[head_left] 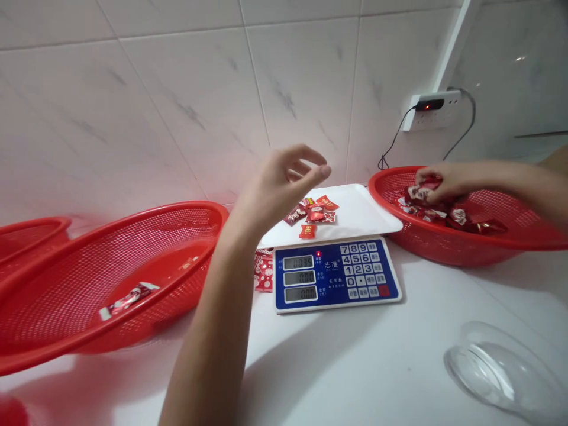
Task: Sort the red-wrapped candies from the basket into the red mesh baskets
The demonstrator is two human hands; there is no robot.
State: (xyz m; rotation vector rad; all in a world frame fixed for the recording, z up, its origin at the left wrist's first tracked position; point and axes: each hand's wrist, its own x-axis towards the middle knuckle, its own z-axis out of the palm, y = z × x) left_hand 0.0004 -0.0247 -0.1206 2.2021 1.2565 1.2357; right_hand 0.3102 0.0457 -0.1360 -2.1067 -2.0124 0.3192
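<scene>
Left hand [279, 192] is hovering open above the white scale platter [373, 204], fingers [308, 158] loosely curled, gripping nothing and touching nothing. Right hand [444, 180] is down in the right red mesh basket [501, 248], fingers [426, 176] closed on red-wrapped candies [423, 192]. Cannot tell how many are in that grip.

Counts:
- 3 red mesh baskets in view. The right one is under the right fingers, holding a heap of candies, too overlapped to count.
- The large basket [110, 278] is just left of the left fingers and below them, holding 1 candy [128, 299].
- The third basket [31, 234] is further left, cut off by the frame edge.
- About 6 candies [315, 213] are lying on the platter, right under the left fingers.

The digital scale [337, 275] is sitting on the desk [355, 349], below the left fingers, with 3 displays showing. The top one is reading about 0.835, the lower two 0.00.

A small stack of red packets [264, 271] is sitting against the scale's left side, count unclear. 1 clear glass bowl [499, 367] is lying on its side on the desk, well below the right fingers. 1 wall socket [430, 110] is carrying a plugged-in black cable, above the right fingers.
</scene>
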